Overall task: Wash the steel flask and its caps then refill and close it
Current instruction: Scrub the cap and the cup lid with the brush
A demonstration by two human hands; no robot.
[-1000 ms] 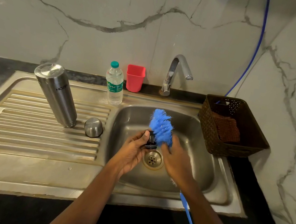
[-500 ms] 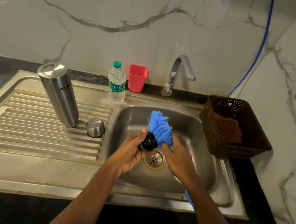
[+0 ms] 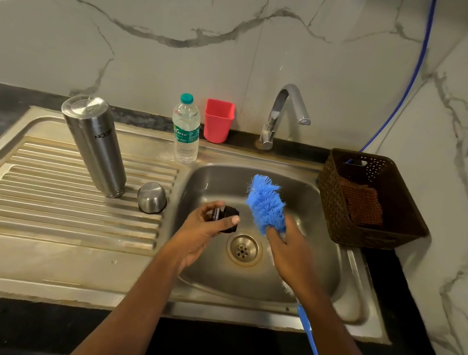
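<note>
Where a moment ago the fluffy blue bristle brush (image 3: pixel 267 204) scrubbed the small black round inner cap (image 3: pixel 226 218), they've now parted. The left hand (image 3: pixel 200 235) pinches the cap and the right hand (image 3: pixel 291 252) grips the brush. Scrubbing looks done, with rinsing likely next. The tall steel flask (image 3: pixel 95 144) stands upturned on the ribbed steel drainboard (image 3: pixel 38 207).

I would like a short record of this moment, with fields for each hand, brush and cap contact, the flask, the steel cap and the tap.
left hand: holds the black cap over the sink
right hand: holds the blue brush near its bristles
brush and cap: apart, not touching
steel flask: upside down on the drainboard
steel cap: on the drainboard, beside the flask
tap: no water seen running
</note>
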